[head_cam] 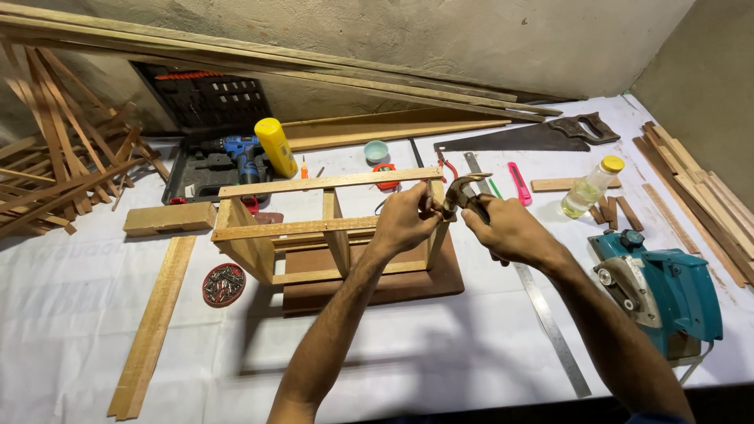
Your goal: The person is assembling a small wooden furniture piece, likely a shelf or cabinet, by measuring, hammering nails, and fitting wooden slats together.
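Note:
A small wooden frame (pixel 314 228) of slats stands on a brown board (pixel 377 286) in the middle of the white-covered table. My left hand (pixel 404 220) pinches something small, too small to make out, against the frame's right end post. My right hand (pixel 506 232) grips a claw hammer (pixel 463 191) close to its head, and the metal head rests right beside my left fingers at that post.
A teal circular saw (pixel 667 290) sits at the right, a steel ruler (pixel 550 326) beside it. Behind lie a handsaw (pixel 526 137), an oil bottle (pixel 589 187), a blue drill (pixel 239 153), a yellow bottle (pixel 275 147). A round lid of screws (pixel 224 284) and loose slats (pixel 153 326) lie left.

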